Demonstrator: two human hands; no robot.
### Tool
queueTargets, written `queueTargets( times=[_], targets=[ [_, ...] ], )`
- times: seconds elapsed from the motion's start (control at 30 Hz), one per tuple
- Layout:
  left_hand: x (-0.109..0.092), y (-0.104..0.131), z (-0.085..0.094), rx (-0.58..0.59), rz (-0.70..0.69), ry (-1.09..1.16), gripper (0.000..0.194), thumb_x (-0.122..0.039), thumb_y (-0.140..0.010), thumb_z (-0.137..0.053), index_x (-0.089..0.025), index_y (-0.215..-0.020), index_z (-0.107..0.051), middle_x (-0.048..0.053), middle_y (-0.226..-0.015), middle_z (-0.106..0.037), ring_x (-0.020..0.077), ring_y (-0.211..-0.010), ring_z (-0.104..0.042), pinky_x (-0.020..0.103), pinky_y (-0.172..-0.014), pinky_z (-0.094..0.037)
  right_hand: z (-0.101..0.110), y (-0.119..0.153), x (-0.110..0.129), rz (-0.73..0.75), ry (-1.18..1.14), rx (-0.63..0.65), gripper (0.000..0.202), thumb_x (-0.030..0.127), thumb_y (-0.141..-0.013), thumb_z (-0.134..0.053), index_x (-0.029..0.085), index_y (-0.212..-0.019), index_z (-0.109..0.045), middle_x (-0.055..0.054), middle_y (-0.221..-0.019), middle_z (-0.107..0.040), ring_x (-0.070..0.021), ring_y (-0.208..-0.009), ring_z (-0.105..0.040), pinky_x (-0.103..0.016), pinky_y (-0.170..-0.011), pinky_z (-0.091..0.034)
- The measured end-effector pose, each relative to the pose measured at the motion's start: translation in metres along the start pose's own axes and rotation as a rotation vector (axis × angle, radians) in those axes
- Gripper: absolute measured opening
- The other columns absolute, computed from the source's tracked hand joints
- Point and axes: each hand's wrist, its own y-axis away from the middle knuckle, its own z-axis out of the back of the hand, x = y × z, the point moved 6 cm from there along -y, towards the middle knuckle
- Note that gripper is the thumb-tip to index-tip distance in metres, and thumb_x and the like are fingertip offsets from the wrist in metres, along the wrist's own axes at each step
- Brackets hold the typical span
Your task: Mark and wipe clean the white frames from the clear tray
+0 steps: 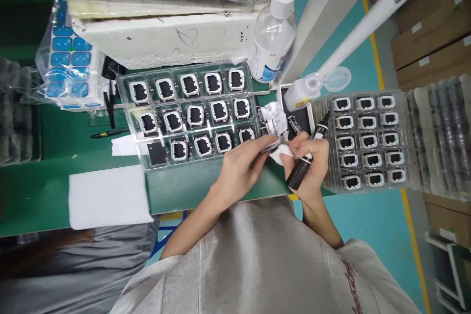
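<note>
My left hand (241,169) pinches a small silvery piece (272,145), probably one of the watch-case frames, though the fingers hide most of it. My right hand (311,167) is wrapped round a thick black marker (300,171), and its fingertips meet the piece and a white wipe (282,153) under it. Just beyond my hands lies a crumpled white tissue (274,115). In front of my left hand, a clear plastic tray (147,74) holds several white-rimmed frames (195,116) with dark centres; its near left pocket shows no frame.
A stack of filled trays (356,144) stands at the right. Behind are a pump bottle (274,34) and a small dispenser bottle (302,92). White cloth (110,196), a pen (109,133) and a box of blue pieces (71,64) lie left. Another person's grey clothing (91,270) shows at lower left.
</note>
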Motion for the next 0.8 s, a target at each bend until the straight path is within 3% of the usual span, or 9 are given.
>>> queueTargets(
  times=[0.1, 0.27, 0.4, 0.47, 0.6, 0.8],
  targets=[
    [0.007, 0.001, 0.002, -0.016, 0.131, 0.100, 0.035, -0.017, -0.109, -0.074, -0.024, -0.143, -0.073, 0.007, -0.134, -0.084, 0.0193, -0.114, -0.085, 0.031, -0.105, -0.070, 0.000, -0.008, 0.008, 0.041, -0.064, -0.034, 0.033, 0.008, -0.102, -0.073, 0.024, -0.102, -0.044, 0.003, -0.086, -0.043, -0.0101, -0.070, -0.044, -0.025, -0.069, -0.047],
    [0.018, 0.001, 0.002, -0.017, 0.326, 0.427, 0.048, -0.022, -0.098, -0.089, -0.022, -0.143, -0.072, 0.005, -0.111, -0.086, 0.0206, -0.107, -0.086, 0.033, -0.101, -0.074, -0.002, -0.015, 0.013, 0.053, -0.299, -0.034, 0.040, 0.018, -0.103, -0.078, 0.026, -0.099, -0.039, 0.005, -0.077, -0.034, -0.0107, -0.064, -0.037, -0.022, -0.059, -0.045],
    [0.019, 0.000, 0.002, -0.005, 0.373, 0.573, 0.052, -0.022, -0.094, -0.094, -0.022, -0.141, -0.073, 0.006, -0.109, -0.086, 0.0191, -0.105, -0.086, 0.029, -0.098, -0.074, -0.004, -0.015, 0.007, -0.069, -0.630, 0.061, 0.041, 0.009, -0.105, -0.070, 0.026, -0.100, -0.033, 0.004, -0.086, -0.038, -0.0073, -0.058, -0.038, -0.018, -0.048, -0.039],
    [0.019, 0.000, 0.002, -0.007, 0.385, 0.601, 0.053, -0.021, -0.093, -0.095, -0.022, -0.141, -0.073, 0.005, -0.109, -0.086, 0.0180, -0.104, -0.086, 0.027, -0.097, -0.073, -0.005, -0.016, 0.006, -0.108, -0.778, 0.116, 0.043, 0.013, -0.108, -0.069, 0.026, -0.098, -0.029, 0.005, -0.086, -0.035, -0.0056, -0.053, -0.035, -0.016, -0.041, -0.034],
    [0.018, -0.001, 0.002, -0.014, 0.380, 0.666, 0.052, -0.017, -0.092, -0.095, -0.023, -0.140, -0.074, 0.004, -0.109, -0.086, 0.0155, -0.103, -0.085, 0.023, -0.098, -0.071, -0.002, -0.019, 0.004, -0.154, -0.828, 0.114, 0.051, 0.028, -0.112, -0.073, 0.027, -0.097, -0.024, 0.007, -0.081, -0.030, -0.0041, -0.045, -0.023, -0.014, -0.033, -0.028],
    [0.019, 0.001, 0.000, 0.005, 0.416, 0.703, 0.056, -0.020, -0.090, -0.099, -0.020, -0.140, -0.074, 0.006, -0.108, -0.087, 0.0166, -0.098, -0.086, 0.024, -0.093, -0.072, 0.000, -0.018, 0.000, -0.176, -0.999, 0.130, 0.051, 0.026, -0.112, -0.069, 0.027, -0.097, -0.020, 0.007, -0.083, -0.026, -0.0048, -0.047, -0.016, -0.012, -0.033, -0.025]
  ],
)
